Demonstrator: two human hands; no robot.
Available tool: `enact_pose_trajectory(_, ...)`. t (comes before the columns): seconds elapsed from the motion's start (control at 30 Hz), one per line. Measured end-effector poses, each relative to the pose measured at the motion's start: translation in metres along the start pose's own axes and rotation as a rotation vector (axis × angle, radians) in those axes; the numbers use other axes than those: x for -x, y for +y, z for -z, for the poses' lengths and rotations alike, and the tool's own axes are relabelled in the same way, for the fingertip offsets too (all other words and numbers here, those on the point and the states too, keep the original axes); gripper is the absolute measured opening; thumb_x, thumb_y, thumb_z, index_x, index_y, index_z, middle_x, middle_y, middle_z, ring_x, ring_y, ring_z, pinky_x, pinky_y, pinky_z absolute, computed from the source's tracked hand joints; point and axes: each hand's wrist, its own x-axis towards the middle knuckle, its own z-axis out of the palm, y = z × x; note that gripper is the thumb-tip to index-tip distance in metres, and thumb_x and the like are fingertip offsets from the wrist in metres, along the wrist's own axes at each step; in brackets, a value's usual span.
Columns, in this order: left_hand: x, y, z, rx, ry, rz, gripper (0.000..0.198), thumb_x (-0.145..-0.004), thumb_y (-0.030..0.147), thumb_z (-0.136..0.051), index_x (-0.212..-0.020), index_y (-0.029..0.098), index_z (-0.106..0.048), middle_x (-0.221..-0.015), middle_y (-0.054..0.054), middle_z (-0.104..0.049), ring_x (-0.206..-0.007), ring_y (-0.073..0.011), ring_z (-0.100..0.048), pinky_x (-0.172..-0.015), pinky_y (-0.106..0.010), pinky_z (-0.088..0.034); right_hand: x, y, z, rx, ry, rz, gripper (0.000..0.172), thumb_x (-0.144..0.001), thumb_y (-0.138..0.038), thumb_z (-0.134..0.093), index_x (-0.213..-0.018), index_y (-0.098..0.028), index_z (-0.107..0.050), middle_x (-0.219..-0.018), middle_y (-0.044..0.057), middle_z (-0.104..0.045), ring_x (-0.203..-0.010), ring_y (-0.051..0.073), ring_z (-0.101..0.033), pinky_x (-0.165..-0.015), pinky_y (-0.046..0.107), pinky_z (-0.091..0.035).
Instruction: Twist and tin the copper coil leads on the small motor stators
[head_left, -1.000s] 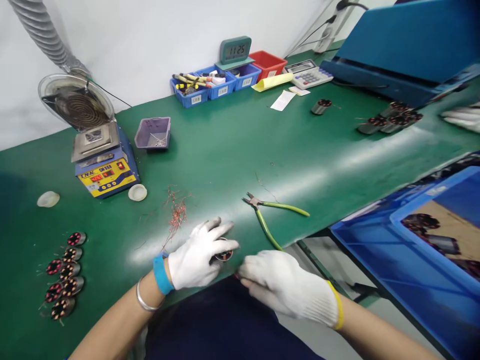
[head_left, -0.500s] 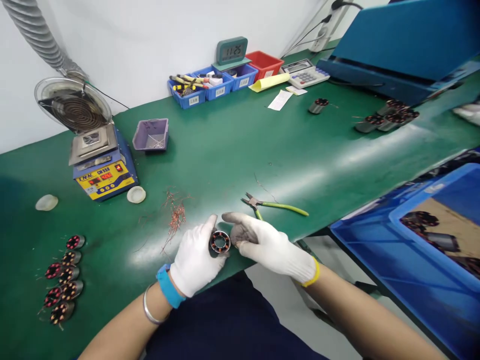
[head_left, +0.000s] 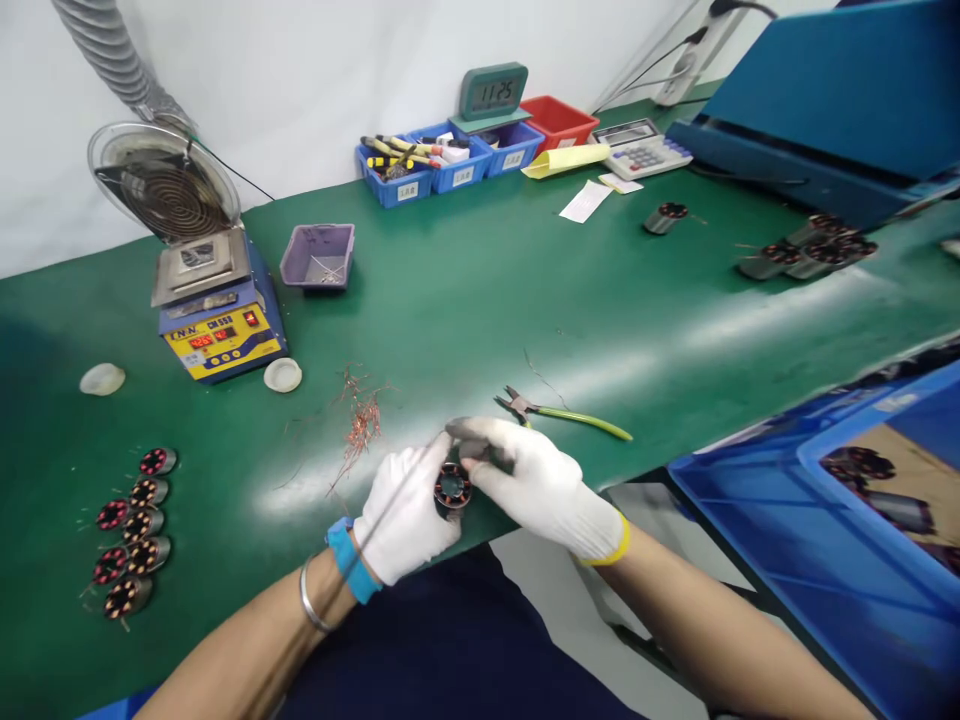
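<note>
My left hand [head_left: 409,515], in a white glove, is closed around a wire-wound motor stator [head_left: 453,487] whose round, copper-wound end faces up toward me. My right hand [head_left: 536,485], gloved with grey-stained fingertips, bends its thumb and forefinger together at the stator's upper rim. Whatever is between those fingertips is too small to make out. Behind my right hand lie green-handled cutting pliers [head_left: 581,418] on the green bench [head_left: 420,330]. A loose heap of copper wire scraps [head_left: 363,425] sits beyond my left hand.
Several stators [head_left: 142,525] stand at the left. A solder pot [head_left: 225,320], two pale lids and a purple tray [head_left: 319,260] are farther back. Blue tool boxes [head_left: 401,188] line the wall. More stators [head_left: 810,248] stand at the right, above a blue crate [head_left: 750,520].
My right thumb and forefinger have closed in from beside the stator to its upper rim. My left hand still holds the stator. The whole view has shifted slightly.
</note>
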Motion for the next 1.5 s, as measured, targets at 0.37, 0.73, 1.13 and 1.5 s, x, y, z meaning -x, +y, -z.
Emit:
enact_pose_trajectory(0.37, 0.001, -0.002, 0.011, 0.244, 0.099, -0.041, 0.046, -0.065, 0.020, -0.064, -0.110, 0.017, -0.058, -0.109, -0.012, -0.058, -0.100, -0.0274, -0.058, -0.087, -0.042, -0.050, 0.016, 0.014, 0.012, -0.334, 0.250, -0.106, 0.067, -0.064, -0.031, -0.069, -0.126, -0.019, -0.048, -0.089, 0.005, -0.062, -0.085, 0.022, -0.062, -0.078, 0.040, -0.053)
enact_pose_trajectory(0.73, -0.008, -0.005, -0.001, 0.381, 0.178, -0.003, 0.013, -0.072, 0.008, -0.050, -0.075, 0.021, -0.049, -0.084, -0.004, -0.061, -0.080, -0.0190, -0.059, -0.074, -0.034, -0.049, 0.028, 0.007, -0.019, -0.014, 0.054, -0.202, 0.060, -0.075, -0.022, -0.053, -0.134, -0.019, -0.044, -0.083, 0.000, -0.062, -0.078, 0.018, -0.062, -0.076, 0.036, -0.051)
enact_pose_trajectory(1.13, -0.003, 0.001, 0.002, 0.271, 0.068, -0.125, 0.011, -0.079, 0.011, -0.054, -0.078, 0.020, -0.059, -0.082, -0.002, -0.067, -0.079, -0.0189, -0.061, -0.076, -0.034, -0.047, 0.037, -0.002, -0.010, 0.207, 0.087, -0.210, 0.061, -0.072, -0.023, -0.052, -0.133, -0.024, -0.047, -0.084, 0.000, -0.067, -0.080, 0.020, -0.064, -0.072, 0.034, -0.049)
enact_pose_trajectory(1.5, 0.000, 0.001, -0.001, 0.256, 0.167, -0.151, 0.010, -0.085, 0.014, -0.050, -0.081, 0.020, -0.056, -0.088, -0.005, -0.069, -0.082, -0.0200, -0.063, -0.076, -0.034, -0.048, 0.044, 0.007, 0.019, 0.435, 0.299, -0.133, 0.056, -0.073, -0.027, -0.050, -0.128, -0.021, -0.053, -0.082, 0.002, -0.069, -0.074, 0.021, -0.065, -0.066, 0.033, -0.049)
